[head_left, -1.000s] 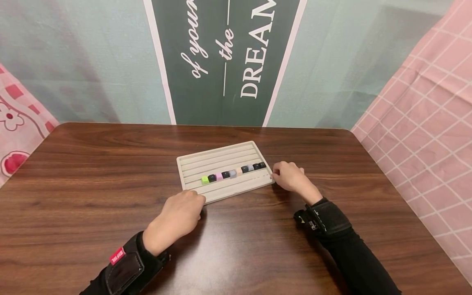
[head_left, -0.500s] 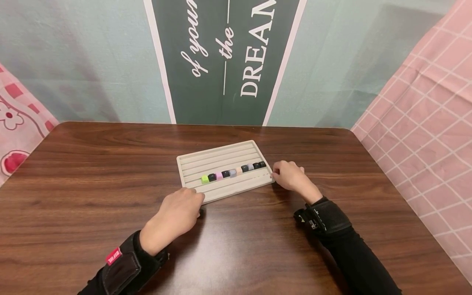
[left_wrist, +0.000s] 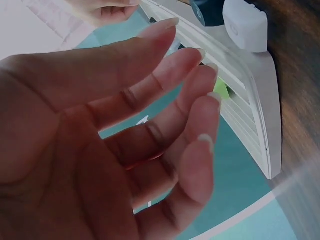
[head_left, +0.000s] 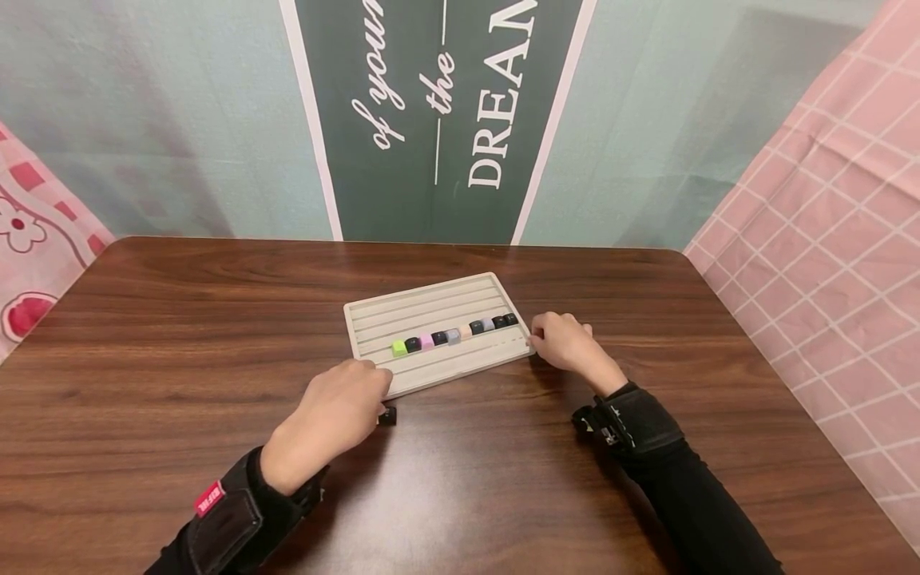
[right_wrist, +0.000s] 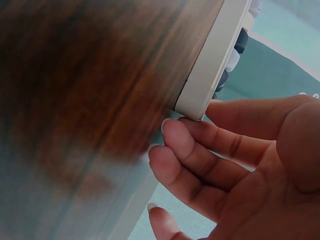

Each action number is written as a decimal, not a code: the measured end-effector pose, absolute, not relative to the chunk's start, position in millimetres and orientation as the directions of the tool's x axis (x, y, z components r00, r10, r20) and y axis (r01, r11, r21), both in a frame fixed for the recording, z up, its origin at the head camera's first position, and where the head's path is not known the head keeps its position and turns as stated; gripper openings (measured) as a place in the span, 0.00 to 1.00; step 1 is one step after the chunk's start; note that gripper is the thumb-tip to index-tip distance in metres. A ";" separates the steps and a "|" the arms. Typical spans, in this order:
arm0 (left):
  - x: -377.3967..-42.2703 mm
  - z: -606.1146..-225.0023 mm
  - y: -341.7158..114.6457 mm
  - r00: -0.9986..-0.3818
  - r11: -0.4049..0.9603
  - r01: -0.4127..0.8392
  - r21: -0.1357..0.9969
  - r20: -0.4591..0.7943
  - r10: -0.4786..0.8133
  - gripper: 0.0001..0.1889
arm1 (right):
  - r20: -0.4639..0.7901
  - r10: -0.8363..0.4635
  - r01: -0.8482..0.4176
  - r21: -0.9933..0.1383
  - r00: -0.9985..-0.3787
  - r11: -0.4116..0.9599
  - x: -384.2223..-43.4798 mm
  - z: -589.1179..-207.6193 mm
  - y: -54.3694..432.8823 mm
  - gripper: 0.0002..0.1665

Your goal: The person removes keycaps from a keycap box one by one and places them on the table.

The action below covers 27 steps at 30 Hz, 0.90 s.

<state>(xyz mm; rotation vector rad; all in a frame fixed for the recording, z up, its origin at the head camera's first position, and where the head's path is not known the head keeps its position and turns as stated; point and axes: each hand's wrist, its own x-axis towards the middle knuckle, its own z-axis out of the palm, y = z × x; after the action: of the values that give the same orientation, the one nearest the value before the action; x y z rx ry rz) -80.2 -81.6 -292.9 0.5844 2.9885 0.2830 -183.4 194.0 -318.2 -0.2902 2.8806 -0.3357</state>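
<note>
A pale, ridged tray (head_left: 438,374) lies askew on the table, with a row of small keycaps across it, from a lime green keycap (head_left: 399,348) to black ones at the right. My right hand (head_left: 568,345) pinches the tray's near right corner between thumb and fingers, as the right wrist view also shows. Just off the near left corner is my left hand (head_left: 334,411), its fingers loosely bent around nothing. Close to it, off the tray, sit a dark keycap (left_wrist: 209,11) and a white keycap (left_wrist: 246,25); in the head view the hand hides most of them.
The brown wooden table (head_left: 489,479) stretches around the tray on all sides. Behind it hangs a teal cloth (head_left: 216,120) with lettering on a dark green panel. Pink checked cloth (head_left: 834,200) borders the right side, and patterned pink cloth (head_left: 36,239) the left.
My left hand has drawn back to the left from the tray's near edge, and a dark keycap beside it now shows more. The right hand stays on the corner.
</note>
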 end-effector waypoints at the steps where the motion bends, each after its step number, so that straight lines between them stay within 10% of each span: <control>1: -80.8 -292.4 -82.3 -0.925 0.911 0.362 0.199 -0.049 0.378 0.10 | -0.200 -0.221 -0.169 -0.248 -0.955 0.954 -183.3 -318.1 193.9 0.13; 27: -98.2 -281.4 -87.9 -0.951 0.921 0.277 0.273 -0.061 0.304 0.03 | -0.187 -0.232 -0.183 -0.247 -0.955 0.952 -182.5 -318.0 193.4 0.12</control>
<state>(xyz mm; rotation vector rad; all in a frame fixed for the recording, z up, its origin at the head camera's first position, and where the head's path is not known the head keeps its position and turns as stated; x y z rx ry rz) -98.2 -87.9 -281.4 0.4522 2.9783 0.4007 -182.5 193.4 -318.0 -0.3105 2.8902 -0.3359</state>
